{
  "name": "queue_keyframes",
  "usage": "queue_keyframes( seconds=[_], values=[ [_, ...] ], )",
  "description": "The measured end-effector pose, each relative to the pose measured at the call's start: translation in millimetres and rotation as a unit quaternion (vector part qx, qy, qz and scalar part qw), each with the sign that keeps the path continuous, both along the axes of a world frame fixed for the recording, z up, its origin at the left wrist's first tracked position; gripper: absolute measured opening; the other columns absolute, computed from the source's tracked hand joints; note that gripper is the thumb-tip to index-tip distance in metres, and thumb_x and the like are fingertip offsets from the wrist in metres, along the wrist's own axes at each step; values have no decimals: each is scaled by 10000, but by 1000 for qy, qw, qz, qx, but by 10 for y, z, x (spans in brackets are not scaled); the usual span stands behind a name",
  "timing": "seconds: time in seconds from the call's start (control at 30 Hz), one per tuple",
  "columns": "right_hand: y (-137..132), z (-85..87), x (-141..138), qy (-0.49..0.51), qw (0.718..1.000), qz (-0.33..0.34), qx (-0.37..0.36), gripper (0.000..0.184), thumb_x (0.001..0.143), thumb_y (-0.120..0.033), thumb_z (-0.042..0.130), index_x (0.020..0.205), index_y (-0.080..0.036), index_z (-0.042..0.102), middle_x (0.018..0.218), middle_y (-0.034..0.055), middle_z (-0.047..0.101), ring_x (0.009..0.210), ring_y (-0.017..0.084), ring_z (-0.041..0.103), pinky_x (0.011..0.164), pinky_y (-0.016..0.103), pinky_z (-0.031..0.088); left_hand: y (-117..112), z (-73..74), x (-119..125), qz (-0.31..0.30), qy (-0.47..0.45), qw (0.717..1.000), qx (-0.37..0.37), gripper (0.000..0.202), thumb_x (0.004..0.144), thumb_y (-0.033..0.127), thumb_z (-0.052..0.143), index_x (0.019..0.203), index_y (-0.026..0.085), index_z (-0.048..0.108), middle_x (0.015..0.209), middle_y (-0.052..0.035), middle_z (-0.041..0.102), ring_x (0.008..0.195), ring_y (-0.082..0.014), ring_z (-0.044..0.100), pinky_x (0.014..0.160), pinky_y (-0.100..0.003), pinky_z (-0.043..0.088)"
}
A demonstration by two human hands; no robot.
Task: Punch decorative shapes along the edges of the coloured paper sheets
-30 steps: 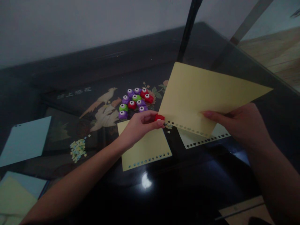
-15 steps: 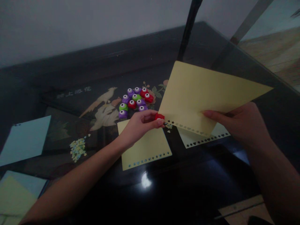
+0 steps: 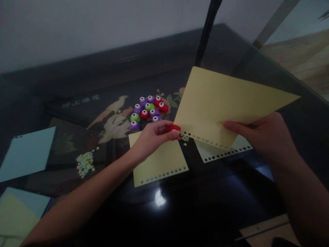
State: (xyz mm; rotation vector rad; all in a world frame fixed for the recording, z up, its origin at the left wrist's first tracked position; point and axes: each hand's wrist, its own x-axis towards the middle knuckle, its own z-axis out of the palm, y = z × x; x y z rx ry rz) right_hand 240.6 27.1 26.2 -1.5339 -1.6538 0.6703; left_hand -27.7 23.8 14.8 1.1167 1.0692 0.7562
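Observation:
My left hand (image 3: pixel 154 135) is closed round a small red paper punch (image 3: pixel 174 128), clamped on the lower left corner of a yellow sheet (image 3: pixel 221 103). That sheet is held up off the table by my right hand (image 3: pixel 259 135), which pinches its lower edge. A row of small punched shapes runs along that edge. Beneath it lie two other yellow sheets, one (image 3: pixel 159 161) under my left hand and one (image 3: pixel 226 151) under the raised sheet, both with punched borders.
A cluster of purple, green and red punches (image 3: pixel 147 111) sits behind my left hand on the dark glass table (image 3: pixel 195 209). A pile of paper bits (image 3: pixel 84 164) lies to the left. Blue sheets (image 3: pixel 27 154) and a pale green sheet (image 3: pixel 15 218) lie at far left. A black pole (image 3: pixel 205 31) rises behind.

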Motion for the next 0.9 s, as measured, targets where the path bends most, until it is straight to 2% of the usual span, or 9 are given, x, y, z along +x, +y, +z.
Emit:
queue_keyframes(
  seconds=[0.13,0.37,0.73,0.9],
  values=[
    [0,-6,1,1,1000,1,4,174,641,-337,767,801,-273,741,898,22,761,875,284,704,856,479,548,-1,-16,-3,8,-3,1000,1,270,739,300,723,947,138,664,920,-63,726,831,-173,687,845,-323,521],
    [-3,1,-9,-1,1000,1,-1,174,646,-330,767,806,-266,743,896,36,761,870,284,705,851,479,550,-2,-7,-3,2,6,1000,4,209,755,263,710,924,147,666,896,-52,726,808,-150,683,834,-291,519],
    [9,-9,7,2,1000,20,24,151,649,-314,760,799,-305,748,888,-1,762,887,266,711,865,465,545,-6,-31,7,14,-5,1000,-2,249,731,271,725,935,143,661,898,-57,724,811,-163,686,845,-318,519],
    [6,-5,-3,10,1000,14,16,144,632,-313,766,773,-288,750,881,10,763,879,271,713,853,459,551,-4,-49,6,18,-15,1000,-1,257,732,273,730,942,141,664,895,-53,722,806,-155,684,844,-308,517]
  ],
)
